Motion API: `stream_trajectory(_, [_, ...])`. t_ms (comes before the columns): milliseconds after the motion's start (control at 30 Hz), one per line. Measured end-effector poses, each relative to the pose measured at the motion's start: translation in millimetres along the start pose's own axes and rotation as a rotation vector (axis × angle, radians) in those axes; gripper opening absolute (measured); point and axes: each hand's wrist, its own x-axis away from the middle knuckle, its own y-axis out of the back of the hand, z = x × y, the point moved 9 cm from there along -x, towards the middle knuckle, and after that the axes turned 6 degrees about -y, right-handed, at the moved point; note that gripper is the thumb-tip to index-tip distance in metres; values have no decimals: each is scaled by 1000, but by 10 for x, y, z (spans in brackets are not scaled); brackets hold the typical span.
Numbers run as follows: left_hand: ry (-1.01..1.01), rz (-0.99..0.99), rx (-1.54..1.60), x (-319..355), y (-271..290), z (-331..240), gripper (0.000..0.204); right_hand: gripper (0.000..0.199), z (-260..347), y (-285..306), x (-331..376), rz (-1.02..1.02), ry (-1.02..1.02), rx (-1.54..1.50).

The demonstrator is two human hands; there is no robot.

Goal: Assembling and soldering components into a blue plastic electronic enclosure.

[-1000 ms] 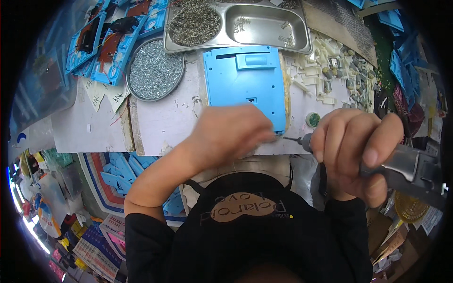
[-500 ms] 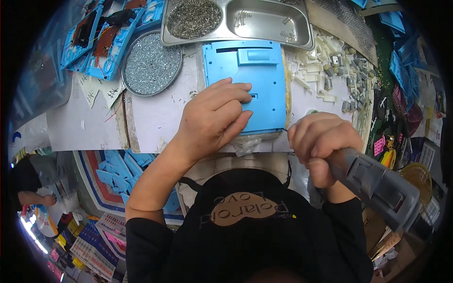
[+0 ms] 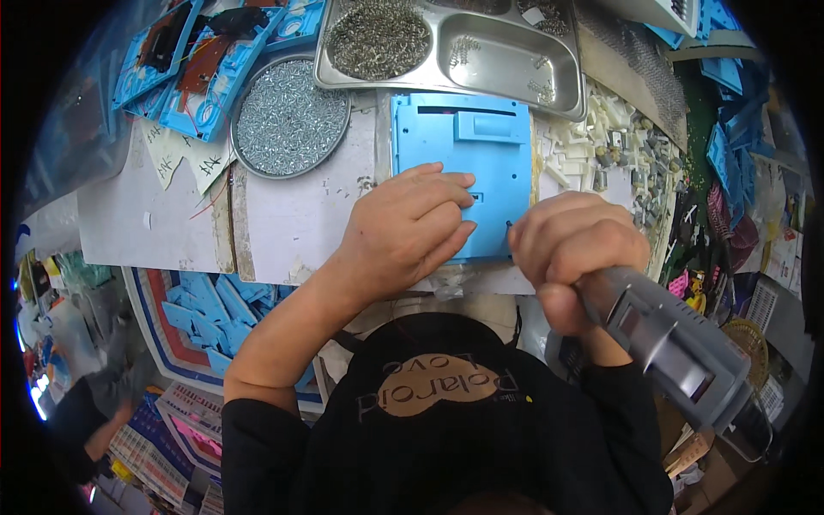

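A flat light-blue plastic casing [image 3: 429, 137] lies on the white worktop in front of me. It has a slot and a raised block near its far edge, and small screw holes. My left hand [image 3: 412, 219] lies on its near left part, with the fingers stretched across the surface and the thumb apart. My right hand [image 3: 579, 249] is wrapped around a grey power screwdriver [image 3: 665, 343], whose body slants down to the right. The tip points at a hole near the casing's right edge; my fingers hide most of the bit.
A round tray of small silver screws [image 3: 292, 116] stands left of the casing. Behind it is a steel tray [image 3: 506, 60] with springs. White plastic parts [image 3: 584, 150] are piled on the right. Blue housings with wires [image 3: 202, 81] lie far left; more blue parts [image 3: 210, 309] sit below the table.
The screwdriver tip has moved from the casing's near right corner to a hole farther up its right side. My left hand stays on the casing. The whole view has shifted slightly.
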Motion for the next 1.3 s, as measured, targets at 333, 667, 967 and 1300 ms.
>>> stream_trajectory(333, [11,-2,50,18,-9,5,19,17,-153,218,-257,24,4,-47])
stream_trajectory(667, [2,7,48,15,9,17,19,16,-192,635,-848,-25,47,-186])
stream_trajectory(967, [23,-3,76,35,13,24,16,18,-545,532,-875,29,-35,-144])
stream_trajectory(1300, [214,-152,260,66,180,93,15,26,335,-74,-679,170,12,-315])
